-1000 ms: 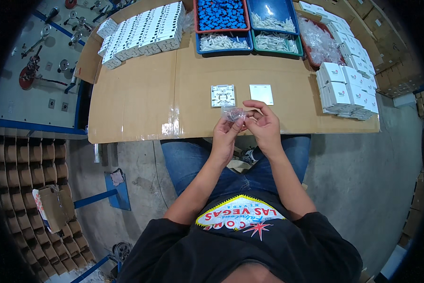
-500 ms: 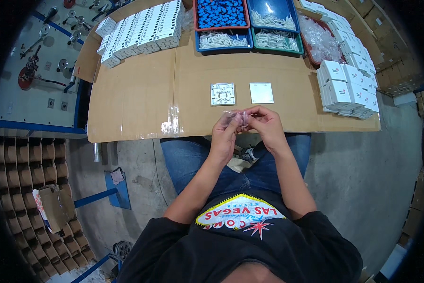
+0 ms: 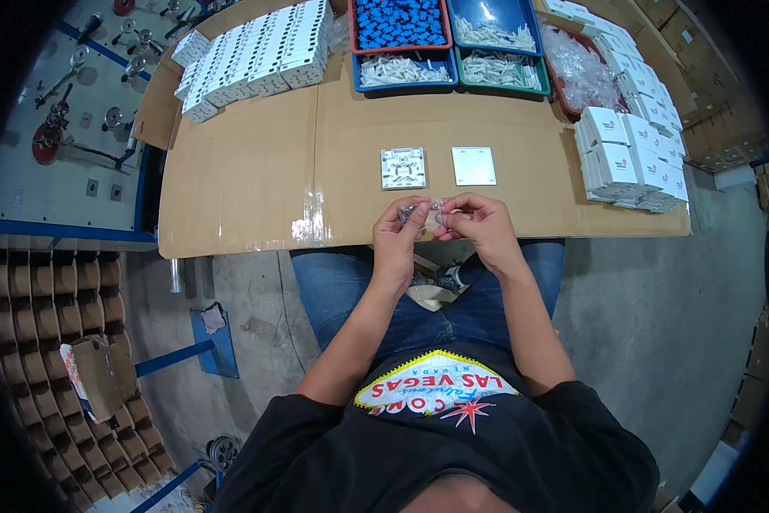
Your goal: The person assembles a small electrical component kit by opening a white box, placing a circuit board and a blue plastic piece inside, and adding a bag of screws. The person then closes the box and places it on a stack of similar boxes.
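My left hand (image 3: 399, 235) and my right hand (image 3: 480, 224) meet over the near edge of the cardboard-covered table (image 3: 256, 179). Both pinch a small clear plastic bag (image 3: 427, 210) stretched between their fingertips; what it holds is too small to tell. Just beyond the hands lie two square white plates: one with its ribbed back side up (image 3: 403, 168) and one with a smooth face (image 3: 473, 166).
Trays of blue parts (image 3: 399, 23) and white parts (image 3: 404, 71), (image 3: 497, 67) stand at the far edge. Rows of white boxes (image 3: 256, 51) fill the far left; stacked white boxes (image 3: 628, 158) sit at the right. A pile of clear bags (image 3: 579, 68) lies behind them.
Both hands have stayed at the table's near edge, working the small bag; the fingers have shifted slightly, pulling it out between them.
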{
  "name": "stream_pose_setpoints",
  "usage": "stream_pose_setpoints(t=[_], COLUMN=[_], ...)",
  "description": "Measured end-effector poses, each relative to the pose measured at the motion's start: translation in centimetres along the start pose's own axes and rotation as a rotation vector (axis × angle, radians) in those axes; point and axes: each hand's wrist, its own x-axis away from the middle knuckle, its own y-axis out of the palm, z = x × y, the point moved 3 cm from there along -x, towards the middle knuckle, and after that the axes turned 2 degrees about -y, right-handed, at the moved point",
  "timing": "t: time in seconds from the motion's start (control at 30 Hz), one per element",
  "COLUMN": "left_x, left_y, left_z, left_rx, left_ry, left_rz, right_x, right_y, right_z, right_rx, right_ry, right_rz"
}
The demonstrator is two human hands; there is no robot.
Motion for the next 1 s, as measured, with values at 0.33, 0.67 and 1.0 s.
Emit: stream_pose_setpoints(t=[0.33,0.67,1.0], left_x=[0.0,-1.0,0.0], left_y=[0.2,-1.3,-0.3], left_z=[0.7,1.2,5.5], left_rx=[-0.104,-0.300,-1.207], left_ry=[0.035,0.156,0.665], left_rz=[-0.065,-0.077,-0.239], right_x=[-0.1,-0.7,-0.4], right_y=[-0.9,-1.6,-1.0], right_z=[0.2,2.0,1.0], right_rx=[-0.031,-0.163,0.337], right_ry=[0.119,0.144,-0.106], right_rz=[0.064,0.036,0.087])
